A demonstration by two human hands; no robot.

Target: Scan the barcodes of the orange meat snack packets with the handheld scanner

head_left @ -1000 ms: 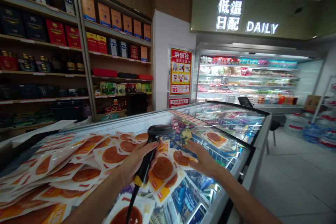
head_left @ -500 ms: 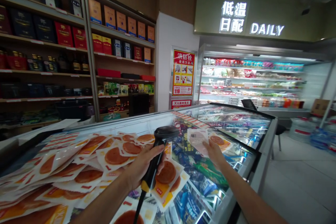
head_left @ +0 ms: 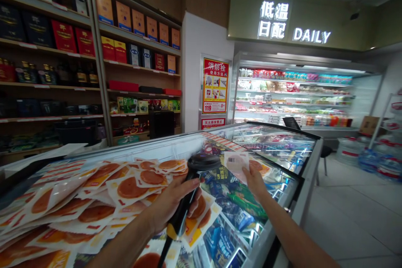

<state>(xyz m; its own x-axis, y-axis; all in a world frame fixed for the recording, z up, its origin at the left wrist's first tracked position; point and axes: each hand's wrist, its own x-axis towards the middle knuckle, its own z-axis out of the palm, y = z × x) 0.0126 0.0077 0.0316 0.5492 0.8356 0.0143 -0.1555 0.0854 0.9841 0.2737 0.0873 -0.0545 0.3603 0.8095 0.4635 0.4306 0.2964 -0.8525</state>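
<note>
A black barcode scanner (head_left: 185,194) with a yellow band and a trailing cord is gripped in my left hand (head_left: 171,201), its head tilted up towards the right. My right hand (head_left: 253,180) pinches the edge of a flat white packet (head_left: 236,165), whose printed barcode faces me. The packet is held a little to the right of the scanner head, apart from it. Under and left of the scanner lie many similar packets (head_left: 129,187) with round reddish-brown discs on them, heaped over the freezer glass.
A chest freezer (head_left: 309,167) with glass lids holds bagged frozen goods (head_left: 220,201). Shelves (head_left: 141,67) of boxes and bottles stand at the left. A lit chiller (head_left: 295,92) is at the back, with a black chair (head_left: 292,124) before it and water jugs (head_left: 389,159) at the right.
The view has turned slightly to the right, so the surroundings shift left. The scanner head and the packet have come slightly closer together. Both hands keep their holds.
</note>
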